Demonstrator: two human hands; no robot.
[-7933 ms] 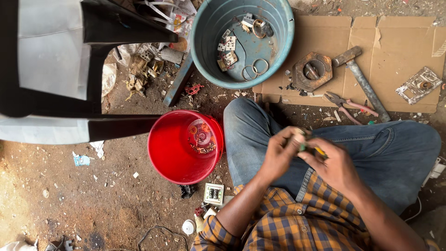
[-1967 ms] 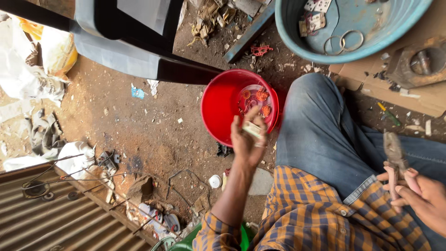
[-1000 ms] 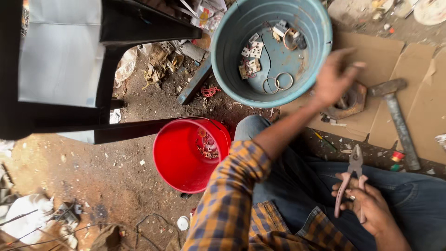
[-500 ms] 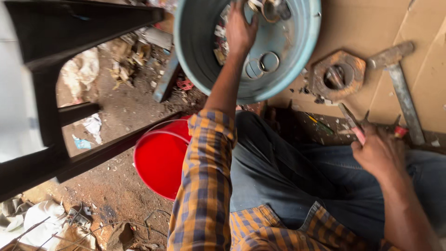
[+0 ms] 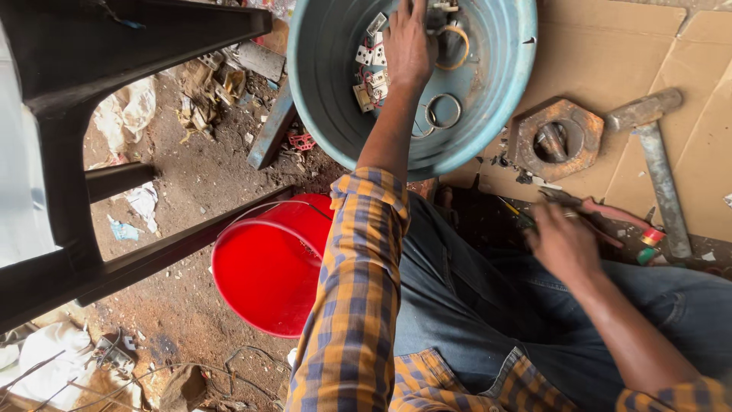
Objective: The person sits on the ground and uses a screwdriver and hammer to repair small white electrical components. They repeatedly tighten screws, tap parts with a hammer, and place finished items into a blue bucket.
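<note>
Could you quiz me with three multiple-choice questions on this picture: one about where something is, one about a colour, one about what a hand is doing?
1. Where is the left hand?
A. Inside the blue tub
B. Inside the red bucket
C. On the hammer

2. What colour are the handles of the pliers?
A. Yellow
B. Red
C. Black

3. What is the right hand doing?
A. Lying open and flat on the cardboard
B. Gripping the hammer
C. Resting at the pliers by the knee

Answers: 1 A, the arm reaches over the tub's rim among small parts. 2 B, red handles stick out past the fingers. 3 C, the hammer lies apart, untouched.
</note>
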